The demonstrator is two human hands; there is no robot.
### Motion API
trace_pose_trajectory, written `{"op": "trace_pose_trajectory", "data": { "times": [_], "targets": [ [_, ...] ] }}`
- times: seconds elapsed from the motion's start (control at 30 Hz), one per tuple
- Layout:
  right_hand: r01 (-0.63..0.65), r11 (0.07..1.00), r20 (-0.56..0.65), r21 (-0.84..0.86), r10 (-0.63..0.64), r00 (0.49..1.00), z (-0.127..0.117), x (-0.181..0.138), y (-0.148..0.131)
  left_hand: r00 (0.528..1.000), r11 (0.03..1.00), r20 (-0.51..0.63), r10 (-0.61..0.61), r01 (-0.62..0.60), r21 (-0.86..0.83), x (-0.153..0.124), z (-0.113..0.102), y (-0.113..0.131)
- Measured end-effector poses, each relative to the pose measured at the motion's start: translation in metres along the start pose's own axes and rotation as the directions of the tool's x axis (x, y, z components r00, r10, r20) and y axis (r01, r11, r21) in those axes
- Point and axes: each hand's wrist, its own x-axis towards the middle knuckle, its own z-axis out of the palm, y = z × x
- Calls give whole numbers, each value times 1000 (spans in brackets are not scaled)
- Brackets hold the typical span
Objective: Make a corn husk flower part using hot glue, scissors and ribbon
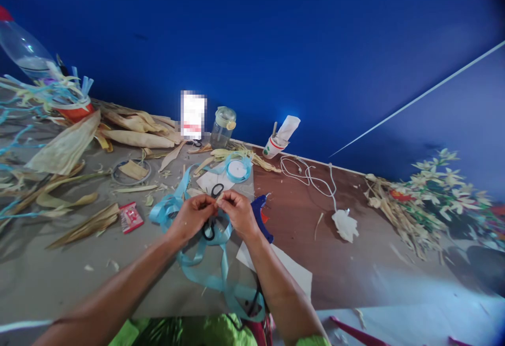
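Observation:
My left hand and my right hand meet above the table, fingertips pinched together on a small piece I cannot make out. Loose light-blue ribbon trails under and in front of both hands. Black scissors lie partly hidden beneath the fingers. A blue glue gun lies just right of my right hand. A light-blue ribbon spool sits beyond the hands.
Dried corn husks pile at the back left, a red packet lies left. A glass jar, a paper cup, a white cord and a husk flower bunch are further back and right. White paper lies near.

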Motion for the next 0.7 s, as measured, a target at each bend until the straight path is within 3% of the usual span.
{"op": "trace_pose_trajectory", "data": {
  "times": [0.2,0.7],
  "targets": [
    [-10,999,-19,42,11,1000,-2,0,-6,994,993,96,-42,52,-103,-3,0,10],
    [37,999,-15,-5,-37,999,1,-1,-3,993,987,65,-98,105,-119,-1,0,4]
  ]
}}
